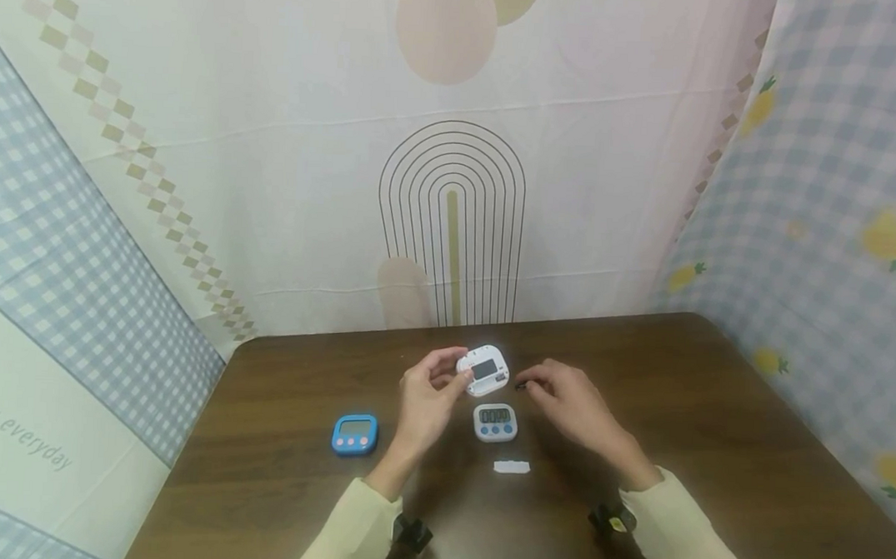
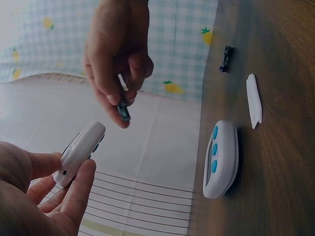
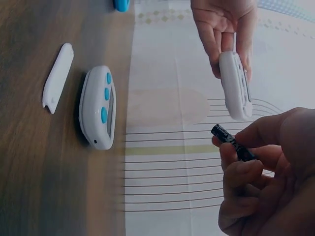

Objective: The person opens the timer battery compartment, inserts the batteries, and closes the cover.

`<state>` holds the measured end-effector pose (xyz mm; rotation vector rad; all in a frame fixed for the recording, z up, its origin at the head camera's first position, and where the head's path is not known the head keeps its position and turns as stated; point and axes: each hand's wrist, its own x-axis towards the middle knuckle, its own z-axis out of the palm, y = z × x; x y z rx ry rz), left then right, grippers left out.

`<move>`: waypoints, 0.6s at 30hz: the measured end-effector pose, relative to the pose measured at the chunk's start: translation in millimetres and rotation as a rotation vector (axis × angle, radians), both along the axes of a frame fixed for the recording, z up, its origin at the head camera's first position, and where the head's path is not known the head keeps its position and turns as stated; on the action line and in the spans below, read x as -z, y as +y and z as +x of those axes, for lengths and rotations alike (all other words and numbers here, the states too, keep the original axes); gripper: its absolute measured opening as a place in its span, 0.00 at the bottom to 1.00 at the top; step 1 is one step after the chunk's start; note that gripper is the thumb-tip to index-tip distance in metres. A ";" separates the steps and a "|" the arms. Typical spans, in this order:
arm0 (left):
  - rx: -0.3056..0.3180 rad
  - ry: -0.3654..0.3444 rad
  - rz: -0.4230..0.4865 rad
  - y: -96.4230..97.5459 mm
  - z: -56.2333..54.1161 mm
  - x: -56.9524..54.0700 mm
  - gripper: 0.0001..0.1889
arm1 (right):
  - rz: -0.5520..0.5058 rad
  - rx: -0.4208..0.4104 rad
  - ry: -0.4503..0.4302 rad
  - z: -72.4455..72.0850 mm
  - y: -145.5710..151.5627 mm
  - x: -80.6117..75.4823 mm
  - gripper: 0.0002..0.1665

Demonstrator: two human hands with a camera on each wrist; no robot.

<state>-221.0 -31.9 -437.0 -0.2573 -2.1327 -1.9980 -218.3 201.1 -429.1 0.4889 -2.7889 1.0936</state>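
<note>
My left hand (image 1: 426,408) holds a white digital timer (image 1: 485,371) by its edge, above the table. Its back faces me, with a dark rectangle and an uncovered battery slot showing. Just to the right, my right hand (image 1: 572,403) pinches a small dark battery (image 3: 232,141) between thumb and fingers, apart from the timer. Below them a second white timer (image 1: 495,423) with blue buttons stands on the table. A white battery cover (image 1: 511,466) lies in front of that one. Another dark battery (image 2: 226,59) rests on the table in the left wrist view.
A blue timer (image 1: 354,435) with pink buttons sits to the left on the brown wooden table (image 1: 259,488). Patterned cloth (image 1: 308,223) hangs behind the table and along both sides.
</note>
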 end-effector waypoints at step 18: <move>0.005 0.008 -0.008 1.1 -0.1 1.2 0.15 | -0.339 0.037 0.044 8.7 -3.3 -15.2 0.04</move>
